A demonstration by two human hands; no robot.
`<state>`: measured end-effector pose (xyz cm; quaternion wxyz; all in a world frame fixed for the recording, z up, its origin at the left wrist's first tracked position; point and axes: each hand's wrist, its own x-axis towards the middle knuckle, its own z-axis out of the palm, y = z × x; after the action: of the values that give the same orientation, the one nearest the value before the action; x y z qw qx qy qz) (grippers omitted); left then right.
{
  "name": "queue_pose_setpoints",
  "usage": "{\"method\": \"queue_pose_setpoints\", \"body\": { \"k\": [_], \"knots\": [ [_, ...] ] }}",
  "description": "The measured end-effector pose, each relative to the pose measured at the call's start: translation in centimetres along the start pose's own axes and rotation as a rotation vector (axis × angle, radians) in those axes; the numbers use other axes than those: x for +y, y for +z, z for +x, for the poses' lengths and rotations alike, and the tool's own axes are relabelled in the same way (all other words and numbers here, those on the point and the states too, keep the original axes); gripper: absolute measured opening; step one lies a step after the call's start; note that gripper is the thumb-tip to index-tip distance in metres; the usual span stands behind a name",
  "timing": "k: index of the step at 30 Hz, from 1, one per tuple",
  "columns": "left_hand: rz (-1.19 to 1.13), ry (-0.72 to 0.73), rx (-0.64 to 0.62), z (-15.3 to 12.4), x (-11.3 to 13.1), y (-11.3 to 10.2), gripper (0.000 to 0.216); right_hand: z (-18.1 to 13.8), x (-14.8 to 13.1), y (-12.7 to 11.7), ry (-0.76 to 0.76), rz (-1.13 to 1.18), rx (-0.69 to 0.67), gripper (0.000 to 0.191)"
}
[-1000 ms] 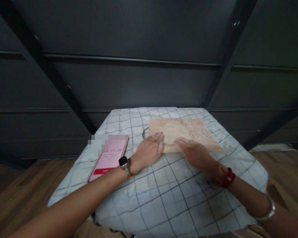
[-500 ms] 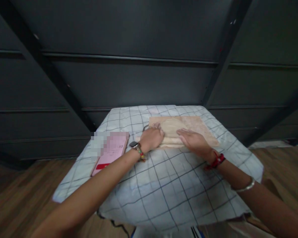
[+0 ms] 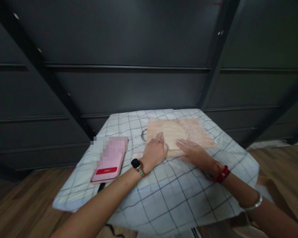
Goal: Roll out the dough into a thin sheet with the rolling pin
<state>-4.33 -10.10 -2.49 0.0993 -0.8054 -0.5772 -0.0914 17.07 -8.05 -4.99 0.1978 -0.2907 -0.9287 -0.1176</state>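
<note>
A flat, round sheet of pale dough [image 3: 173,130] lies on a light wooden board [image 3: 201,132]. Along the board's near edge is a rolling pin [image 3: 175,153], partly covered by both hands. My left hand [image 3: 156,150] rests over the pin's left part, palm down, its fingers reaching forward onto the dough's near left side. Over the pin's right part lies my right hand [image 3: 195,150], flat, with fingers stretched toward the dough's near right edge. The palms' contact with the pin is hidden from above.
A pink-screened phone [image 3: 110,163], partly pixelated, lies left of my left forearm. A thin dark ring-shaped object [image 3: 144,135] shows at the board's left edge. A white checked cloth [image 3: 159,195] covers the table. Behind it stands a dark panelled wall [image 3: 129,89].
Both hands and the rolling pin have come back toward me, from across the dough to the board's near edge. More of the dough shows. The view has shifted slightly.
</note>
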Motion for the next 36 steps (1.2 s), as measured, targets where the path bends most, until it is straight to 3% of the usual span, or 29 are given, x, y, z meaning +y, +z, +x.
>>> {"method": "queue_pose_setpoints", "body": {
  "k": [5,8,12,15,20,25,31,36],
  "knots": [
    [-0.01,-0.006,-0.004,-1.0,0.5,0.0,0.049,-0.4,-1.7,-0.9,-0.061,-0.085,-0.036,0.023],
    [-0.04,0.014,-0.06,-1.1,-0.1,-1.1,0.052,0.1,-2.1,-2.6,-0.093,-0.142,-0.095,0.024],
    [-0.094,-0.001,-0.083,-0.3,-1.8,-3.2,0.058,1.3,-0.2,-5.0,-0.096,-0.169,-0.046,0.03],
    [-0.102,-0.008,-0.047,1.3,-2.9,-4.3,0.06,2.0,2.4,-5.7,-0.074,-0.037,0.024,0.031],
    [-0.085,-0.023,-0.115,3.6,-3.5,-2.7,0.057,1.9,5.1,-3.8,-0.027,0.214,-0.078,0.035],
    [-0.074,0.049,-0.143,5.4,-3.7,-0.3,0.05,2.8,6.5,-1.0,0.135,0.19,-0.094,0.044],
    [-0.094,0.121,-0.281,5.2,-3.9,-1.4,0.052,2.2,5.8,-0.1,0.206,0.084,-0.127,0.05],
    [-0.12,0.17,-0.28,5.3,-3.6,-1.6,0.052,0.8,4.6,-0.5,0.162,0.105,-0.071,0.048]
  ]
}}
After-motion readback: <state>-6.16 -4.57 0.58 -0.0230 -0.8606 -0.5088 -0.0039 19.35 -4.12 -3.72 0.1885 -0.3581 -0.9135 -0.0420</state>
